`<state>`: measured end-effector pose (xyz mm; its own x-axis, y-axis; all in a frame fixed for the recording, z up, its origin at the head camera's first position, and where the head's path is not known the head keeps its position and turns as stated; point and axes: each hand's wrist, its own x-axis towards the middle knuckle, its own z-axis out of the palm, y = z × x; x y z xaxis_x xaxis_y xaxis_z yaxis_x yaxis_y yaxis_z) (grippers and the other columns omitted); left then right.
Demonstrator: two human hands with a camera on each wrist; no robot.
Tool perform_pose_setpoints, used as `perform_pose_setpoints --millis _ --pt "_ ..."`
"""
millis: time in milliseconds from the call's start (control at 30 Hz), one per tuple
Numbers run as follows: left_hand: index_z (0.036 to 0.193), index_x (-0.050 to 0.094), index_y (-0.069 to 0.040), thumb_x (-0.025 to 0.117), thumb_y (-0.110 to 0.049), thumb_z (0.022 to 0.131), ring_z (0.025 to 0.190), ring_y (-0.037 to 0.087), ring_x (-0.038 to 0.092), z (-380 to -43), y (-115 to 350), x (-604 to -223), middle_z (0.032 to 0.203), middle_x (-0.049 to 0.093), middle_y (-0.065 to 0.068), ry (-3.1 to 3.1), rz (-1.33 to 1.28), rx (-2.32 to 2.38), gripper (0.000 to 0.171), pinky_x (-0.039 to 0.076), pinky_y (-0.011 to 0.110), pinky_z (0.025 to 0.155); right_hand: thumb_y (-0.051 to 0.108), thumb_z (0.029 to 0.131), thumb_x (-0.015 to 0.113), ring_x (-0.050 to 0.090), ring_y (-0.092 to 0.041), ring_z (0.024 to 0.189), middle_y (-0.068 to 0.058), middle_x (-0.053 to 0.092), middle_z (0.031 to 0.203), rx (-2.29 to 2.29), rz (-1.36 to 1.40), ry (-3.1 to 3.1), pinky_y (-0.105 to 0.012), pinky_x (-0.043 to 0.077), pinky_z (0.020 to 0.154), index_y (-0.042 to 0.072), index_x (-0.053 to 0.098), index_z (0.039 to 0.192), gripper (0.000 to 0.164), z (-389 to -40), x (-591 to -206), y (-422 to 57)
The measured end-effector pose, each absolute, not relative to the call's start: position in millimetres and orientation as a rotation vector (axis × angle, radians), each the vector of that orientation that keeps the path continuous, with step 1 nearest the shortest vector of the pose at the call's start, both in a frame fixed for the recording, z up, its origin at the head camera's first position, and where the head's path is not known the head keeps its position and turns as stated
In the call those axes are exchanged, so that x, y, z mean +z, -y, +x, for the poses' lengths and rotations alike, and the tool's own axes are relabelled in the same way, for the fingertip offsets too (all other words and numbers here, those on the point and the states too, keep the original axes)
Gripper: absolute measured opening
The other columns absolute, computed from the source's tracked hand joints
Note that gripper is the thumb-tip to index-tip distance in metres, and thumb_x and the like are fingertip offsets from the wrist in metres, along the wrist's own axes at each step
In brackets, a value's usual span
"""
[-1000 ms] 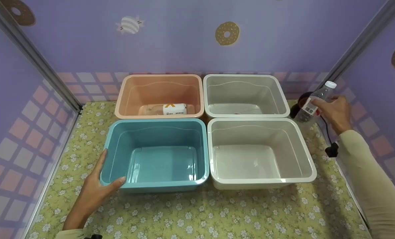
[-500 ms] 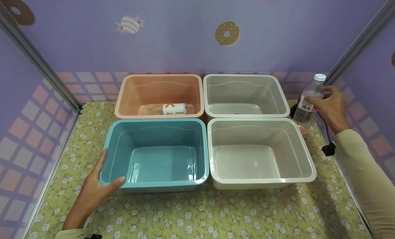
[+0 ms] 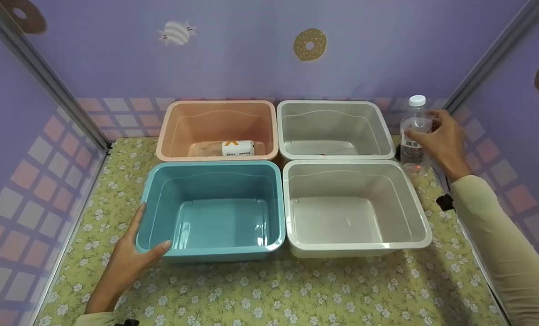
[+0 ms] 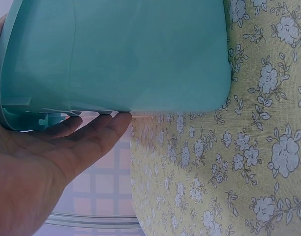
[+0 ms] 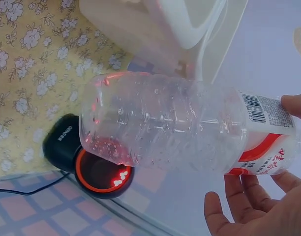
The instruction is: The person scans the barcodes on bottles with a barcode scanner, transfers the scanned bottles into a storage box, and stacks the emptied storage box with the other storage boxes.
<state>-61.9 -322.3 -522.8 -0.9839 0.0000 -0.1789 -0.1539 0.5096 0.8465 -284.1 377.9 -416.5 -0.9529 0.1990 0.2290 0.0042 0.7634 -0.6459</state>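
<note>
My right hand (image 3: 444, 140) pinches a clear plastic bottle (image 3: 411, 156) by its upper part, cap up, beside the back right tub. In the right wrist view a red and white label (image 5: 268, 132) with a barcode shows between thumb and fingers; the bottle's base overlaps a black barcode scanner (image 5: 99, 177) with a glowing red ring. My left hand (image 3: 127, 258) rests on the near left corner of a blue tub (image 3: 215, 251). Its thumb lies at the front rim, and its straight fingers (image 4: 104, 130) touch the outer side wall under the rim.
Behind the blue tub stands an orange tub (image 3: 219, 106) holding a bottle with a white label (image 3: 238, 148). On the right are a grey tub (image 3: 337, 105) at the back and an off-white tub (image 3: 355, 246) in front. A floral cloth (image 3: 251, 294) covers the table between purple walls.
My right hand has moved the bottle leftward, toward the back right tub, and turned it from tilted to nearly upright. The left hand and the tubs stay where they were.
</note>
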Motion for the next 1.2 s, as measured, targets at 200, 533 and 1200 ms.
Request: perform_pose_setpoints --millis 200,533,1200 --pt "0.172 -0.006 -0.056 0.079 -0.044 0.101 0.161 0.067 0.005 -60.9 321.7 -523.2 0.184 -0.005 0.019 -2.596 -0.131 1.478 0.112 0.014 0.095 0.113 0.031 0.092 0.09 0.053 -0.019 0.091 -0.019 0.066 0.111 0.886 -0.058 2.648 -0.026 0.04 0.074 0.001 0.063 0.152 0.072 -287.3 -418.1 -365.7" --pt "0.173 -0.006 -0.055 0.079 -0.044 0.101 0.16 0.068 0.007 -60.8 321.8 -524.4 0.184 -0.003 0.02 -2.606 -0.132 1.473 0.111 0.015 0.095 0.113 0.018 0.09 0.089 0.05 -0.037 0.109 -0.028 0.061 0.122 0.871 0.095 2.646 -0.045 0.039 0.088 -0.001 0.063 0.153 0.071 -288.9 -418.4 -344.5" --pt "0.171 -0.006 -0.059 0.079 -0.045 0.101 0.16 0.067 0.005 -61.1 321.1 -523.8 0.184 -0.004 0.019 -2.586 -0.144 1.481 0.111 0.015 0.095 0.113 0.013 0.088 0.089 0.047 -0.045 0.123 -0.031 0.054 0.136 0.689 0.402 2.779 -0.057 0.048 0.088 0.008 0.059 0.158 0.076 -297.1 -415.2 -307.0"
